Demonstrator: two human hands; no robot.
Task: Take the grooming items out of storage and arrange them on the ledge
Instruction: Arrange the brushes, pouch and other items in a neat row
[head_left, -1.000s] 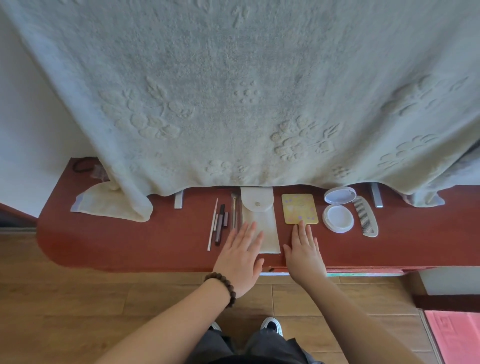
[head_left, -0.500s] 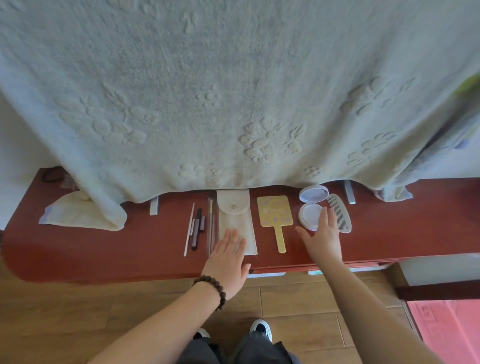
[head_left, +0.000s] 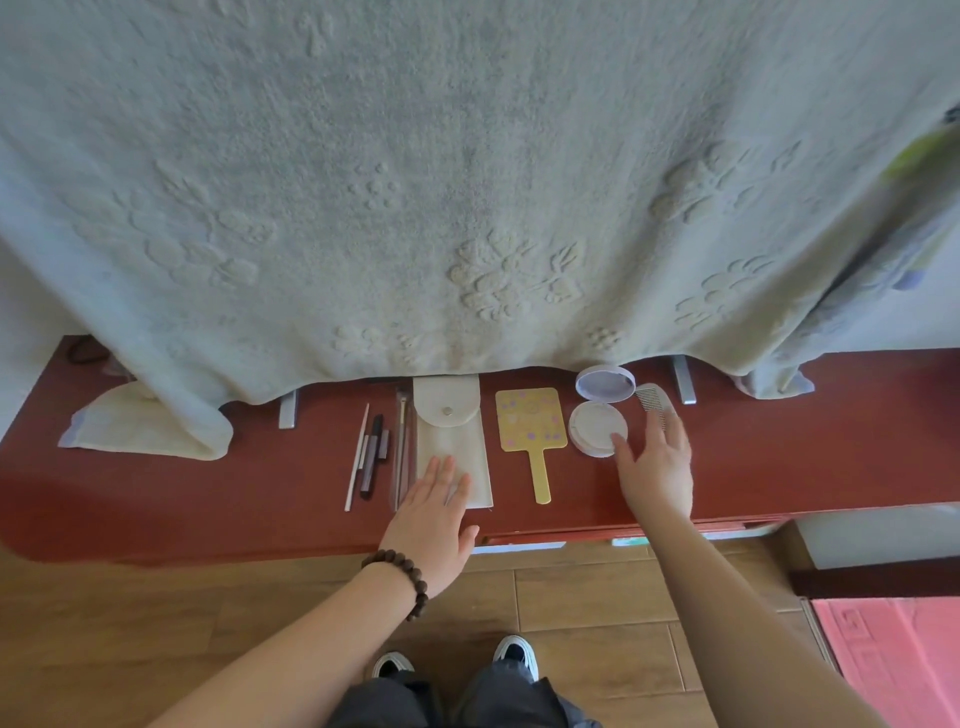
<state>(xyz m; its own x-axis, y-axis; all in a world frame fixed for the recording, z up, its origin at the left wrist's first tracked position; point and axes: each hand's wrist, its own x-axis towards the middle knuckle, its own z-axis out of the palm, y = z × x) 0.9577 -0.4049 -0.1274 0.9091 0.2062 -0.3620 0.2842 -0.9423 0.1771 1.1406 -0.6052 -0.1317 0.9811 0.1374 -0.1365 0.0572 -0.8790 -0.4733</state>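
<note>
The left hand (head_left: 434, 512) lies flat, fingers straight and together, on the near end of a cream fabric pouch (head_left: 452, 447), a long soft rectangle with a rounded flap and a metal snap. A dark beaded bracelet (head_left: 402, 579) rings that wrist. The right hand (head_left: 657, 470) is spread wide, fingers straight, gripping nothing; its thumb tip is at the edge of the compact (head_left: 598, 413) and its fingers cover the near end of the comb (head_left: 655, 402) (whether they touch it I cannot tell).

The compact is a round white case, hinged open, its lid showing a lilac disc. The comb is pale plastic with fine teeth. Between pouch and compact lies a yellow paddle mirror (head_left: 531, 421), square-headed, spotted, with a slim handle. Left of the pouch lie thin sticks and brushes (head_left: 374, 454), parallel. All rest on a smooth red-brown ledge (head_left: 208, 499) with a rounded left corner. A thick embossed blanket (head_left: 467, 182) hangs over the ledge's far edge.
</note>
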